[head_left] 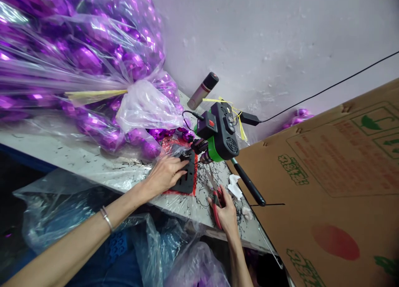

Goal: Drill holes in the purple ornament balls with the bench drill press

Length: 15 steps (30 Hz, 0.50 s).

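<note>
My left hand point(166, 173) rests with fingers laid flat on a black plate point(187, 179) that sits on a red base under a small green and black bench machine point(218, 133). My right hand point(225, 210) grips the red handles of a pair of scissors point(214, 191), blades pointing up toward the machine's chuck. A black lever handle point(249, 185) sticks out from the machine to the right of that hand.
A big clear bag of shiny purple ornaments point(81, 58) covers the left of the white table point(77, 158). A spray can point(203, 90) leans on the wall. A large cardboard box point(327, 187) stands at right. Plastic bags point(93, 220) lie below the table.
</note>
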Available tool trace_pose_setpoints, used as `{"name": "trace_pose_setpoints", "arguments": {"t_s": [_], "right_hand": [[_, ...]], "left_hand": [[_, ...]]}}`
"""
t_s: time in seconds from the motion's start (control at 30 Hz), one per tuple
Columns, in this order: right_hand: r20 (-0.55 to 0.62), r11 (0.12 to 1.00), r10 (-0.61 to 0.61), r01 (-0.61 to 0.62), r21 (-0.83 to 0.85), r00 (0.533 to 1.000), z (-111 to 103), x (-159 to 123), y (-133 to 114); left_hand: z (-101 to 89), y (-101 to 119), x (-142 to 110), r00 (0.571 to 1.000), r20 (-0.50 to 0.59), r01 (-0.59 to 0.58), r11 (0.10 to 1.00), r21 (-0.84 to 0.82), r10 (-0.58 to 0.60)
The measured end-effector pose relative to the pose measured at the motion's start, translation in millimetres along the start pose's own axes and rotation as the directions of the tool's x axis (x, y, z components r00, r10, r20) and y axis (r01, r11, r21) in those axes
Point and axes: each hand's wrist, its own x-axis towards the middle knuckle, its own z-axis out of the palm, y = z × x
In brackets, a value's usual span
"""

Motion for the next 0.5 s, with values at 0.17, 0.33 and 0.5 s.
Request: {"name": "trace_pose_setpoints", "arguments": {"t_s": [0.17,0.33,0.5], "right_hand": [[0.007,1.0,0.01,-0.01,-0.002,1.0,-0.3,-1.2,-1.6],[0.013,1.0,0.013,-0.014,0.018,1.0,-0.4,-1.4,-4.4],[0.006,1.0,0.01,-0.01,0.011,1.0,-0.5,-1.4,-3.9]], "left_hand": [[-11.0,14.7,8.4,0.985,-0.171,0.004,0.997,-0.074,-0.017],[-8.6,28.4,31.0,0.968,-0.247,-0.037,0.999,-0.017,0.031],[-2.2,34.7,34.5,0.953,-0.3,-0.025,0.999,0.027,0.032]]}}
